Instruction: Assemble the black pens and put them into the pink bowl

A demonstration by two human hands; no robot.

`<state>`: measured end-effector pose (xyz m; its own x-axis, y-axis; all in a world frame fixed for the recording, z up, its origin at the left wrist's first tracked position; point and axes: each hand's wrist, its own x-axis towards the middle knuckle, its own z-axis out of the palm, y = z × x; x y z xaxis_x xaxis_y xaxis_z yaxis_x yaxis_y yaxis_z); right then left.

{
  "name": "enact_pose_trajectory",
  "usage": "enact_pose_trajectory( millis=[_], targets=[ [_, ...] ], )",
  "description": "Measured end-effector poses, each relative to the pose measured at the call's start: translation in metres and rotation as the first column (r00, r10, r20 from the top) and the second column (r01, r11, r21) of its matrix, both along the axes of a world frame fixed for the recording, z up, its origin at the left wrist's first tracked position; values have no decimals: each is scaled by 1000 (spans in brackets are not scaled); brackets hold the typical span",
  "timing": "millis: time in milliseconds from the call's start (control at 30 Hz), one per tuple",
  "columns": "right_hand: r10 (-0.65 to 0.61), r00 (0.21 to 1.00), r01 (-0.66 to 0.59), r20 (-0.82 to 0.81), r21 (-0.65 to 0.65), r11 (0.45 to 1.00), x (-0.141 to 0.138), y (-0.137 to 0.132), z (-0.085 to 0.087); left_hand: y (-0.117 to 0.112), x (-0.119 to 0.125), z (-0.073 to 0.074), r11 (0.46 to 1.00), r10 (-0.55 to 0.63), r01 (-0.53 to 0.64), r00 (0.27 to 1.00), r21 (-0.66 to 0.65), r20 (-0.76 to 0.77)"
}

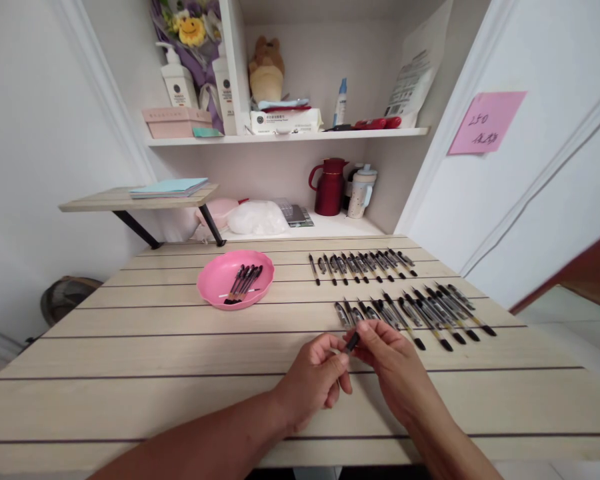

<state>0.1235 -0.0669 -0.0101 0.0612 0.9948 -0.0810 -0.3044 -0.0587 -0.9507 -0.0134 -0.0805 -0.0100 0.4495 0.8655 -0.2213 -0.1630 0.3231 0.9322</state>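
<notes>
Both my hands meet over the wooden table (130,347) near its front edge. My left hand (316,381) and my right hand (393,367) are both closed in a pinch on one small black pen part (351,342) held between them. Just beyond my fingers lies a row of several black pens (415,313), and a second row of pen parts (363,265) lies farther back. A pink dish (215,280) to the left holds several more black pens (244,283).
A low wooden riser (105,199) with blue booklets stands at the back left. Shelves behind hold a red jug (329,187), a cup, bottles, a plush toy and boxes. A pink note (486,121) is stuck on the white door at right.
</notes>
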Motion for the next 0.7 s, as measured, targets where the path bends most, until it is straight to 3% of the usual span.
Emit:
enact_pose_trajectory(
  millis=[100,233,400,500,633,700],
  targets=[
    [15,1000,-16,4,15,1000,-1,0,2,0,0,2,1000,3,-3,1000,-12,-4],
    [22,989,-24,-146,-13,1000,-4,0,5,0,0,2,1000,12,-12,1000,-3,-4],
    [34,995,-35,-93,-10,999,-5,2,3,1,-1,0,1000,20,-20,1000,4,-11],
    [31,987,-28,-160,17,999,-6,5,4,2,-1,0,1000,4,-4,1000,2,4],
    [3,960,11,-281,48,999,-3,14,9,2,-3,0,999,-33,34,999,-17,36],
    [-61,968,76,-243,56,996,2,20,11,4,-3,0,1000,20,-19,998,-16,56]
  ],
)
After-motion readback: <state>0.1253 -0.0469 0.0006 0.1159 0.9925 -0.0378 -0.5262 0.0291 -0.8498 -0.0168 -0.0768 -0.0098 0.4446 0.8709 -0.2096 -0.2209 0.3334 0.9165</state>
